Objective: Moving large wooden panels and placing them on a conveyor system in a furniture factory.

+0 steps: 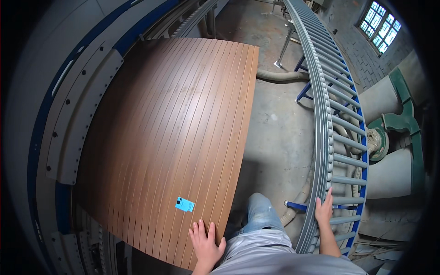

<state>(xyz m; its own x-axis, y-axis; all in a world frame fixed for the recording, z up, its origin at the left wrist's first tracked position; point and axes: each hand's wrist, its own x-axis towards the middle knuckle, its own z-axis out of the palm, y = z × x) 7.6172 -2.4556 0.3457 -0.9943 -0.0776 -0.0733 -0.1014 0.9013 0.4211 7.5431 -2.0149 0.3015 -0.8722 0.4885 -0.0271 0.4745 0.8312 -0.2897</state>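
Note:
A large brown wood-look panel (178,114), scored with long parallel grooves, lies flat beside the machine on my left. My left hand (206,243) rests on its near right corner, fingers spread and holding nothing. Just beyond those fingers, a small blue label (185,204) is stuck to the panel. Out to the right, my right hand (324,211) is at the inner rail of a roller conveyor (316,114), its fingers stretched out and apart. No object shows in that hand.
A grey and blue machine (87,110) runs along the left. Concrete floor (275,123) lies between panel and conveyor, crossed by a flexible hose (282,76). Blue conveyor legs (303,91) stick out low. Green-and-grey dust-collection equipment (389,137) stands at the right, below a window (379,26).

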